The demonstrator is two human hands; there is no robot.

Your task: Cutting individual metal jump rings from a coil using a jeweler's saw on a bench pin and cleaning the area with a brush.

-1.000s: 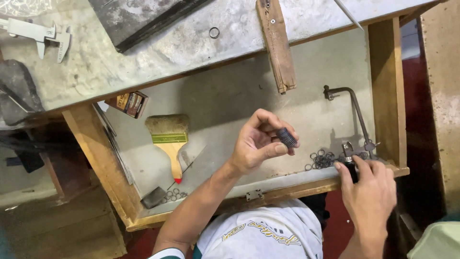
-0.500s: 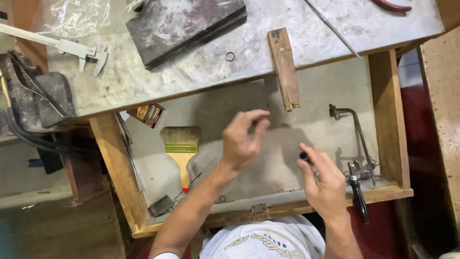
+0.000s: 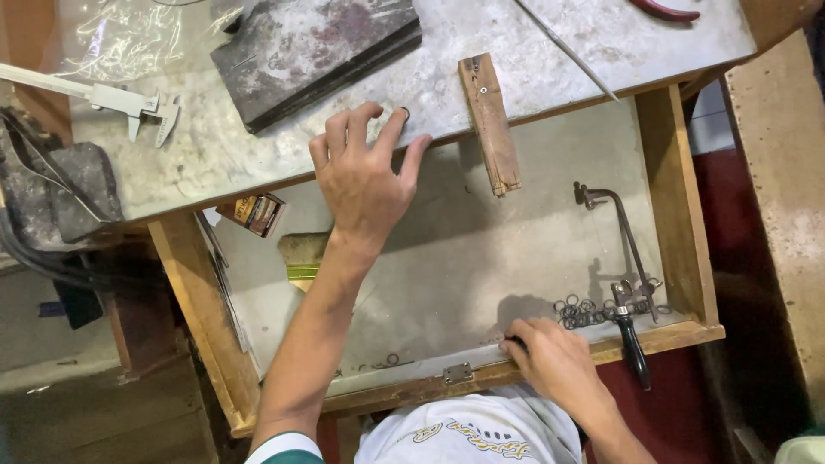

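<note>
Left hand, fingers spread, reaches the small metal ring on the far benchtop (pinch it gently); right hand pinches something dark, unclear.

Small metal ring flat at bench edge

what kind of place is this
Probably a jeweller's or small metalworker's bench. A wooden bench pin juts over an open catch drawer holding a piercing saw and small metal rings, and a caliper lies on the worktop.
</note>
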